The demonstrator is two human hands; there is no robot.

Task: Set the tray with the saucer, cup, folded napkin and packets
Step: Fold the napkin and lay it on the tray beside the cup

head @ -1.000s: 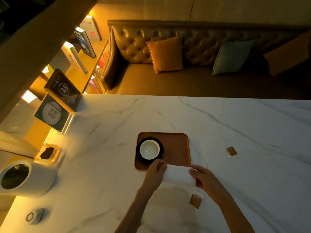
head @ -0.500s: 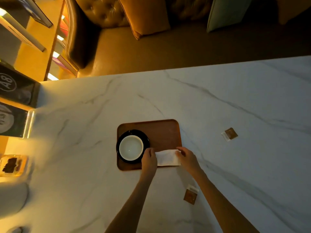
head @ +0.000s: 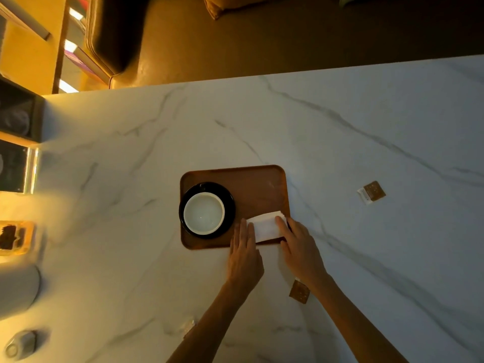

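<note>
- While my left hand (head: 245, 254) lies flat with its fingertips on the near end of the napkin (head: 265, 226), my right hand (head: 298, 247) presses its fingers along the other end; both are spread and pressing, not pinching.
- That folded napkin sits on the near right part of the tray (head: 251, 184), just beside the saucer (head: 229, 205), which carries the cup (head: 204, 214) on the tray's left side.
- I judge this to be the napkin step, nearly settled; the tray's far right part is bare.
- Next come the packets, so I would need to lift a hand off and reach: one packet (head: 299, 292) lies on the table (head: 340, 121) close by my right wrist, another packet (head: 372, 192) well apart to the right.
- My right wrist partly covers the near packet, the napkin's right edge hides under my fingers, and the dim objects at the left edge are too blurred to name.
</note>
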